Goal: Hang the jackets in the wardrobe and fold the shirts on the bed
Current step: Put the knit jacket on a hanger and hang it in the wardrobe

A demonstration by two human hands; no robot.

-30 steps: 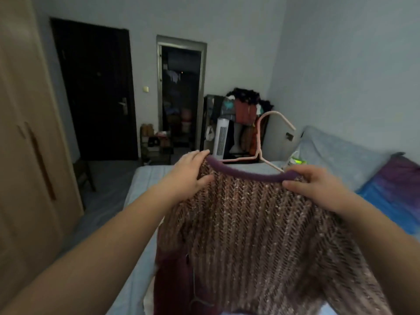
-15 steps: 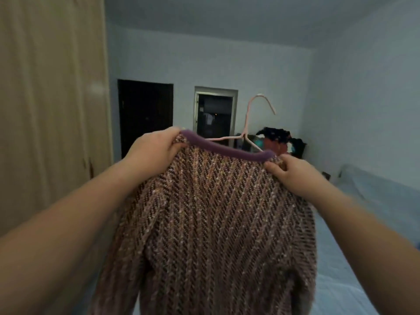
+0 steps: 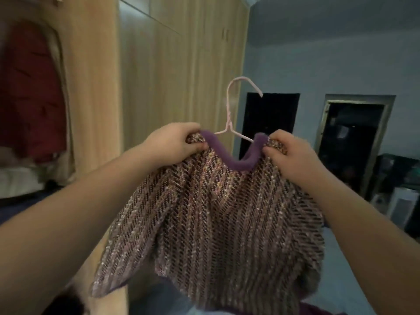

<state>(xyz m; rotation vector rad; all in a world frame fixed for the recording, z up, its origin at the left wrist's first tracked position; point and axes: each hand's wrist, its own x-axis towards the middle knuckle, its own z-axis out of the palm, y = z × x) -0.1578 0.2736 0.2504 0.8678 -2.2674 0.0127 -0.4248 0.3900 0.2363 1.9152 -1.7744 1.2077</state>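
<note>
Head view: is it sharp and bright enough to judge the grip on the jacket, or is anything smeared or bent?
Head view: dim, bluish light, no glare; the jacket, left hand and right hand are sharp enough, each hand gripping a shoulder. Head view, left edge: the red garment is smeared. Head view: the wardrobe panels lean, which looks like wide-angle distortion.
</note>
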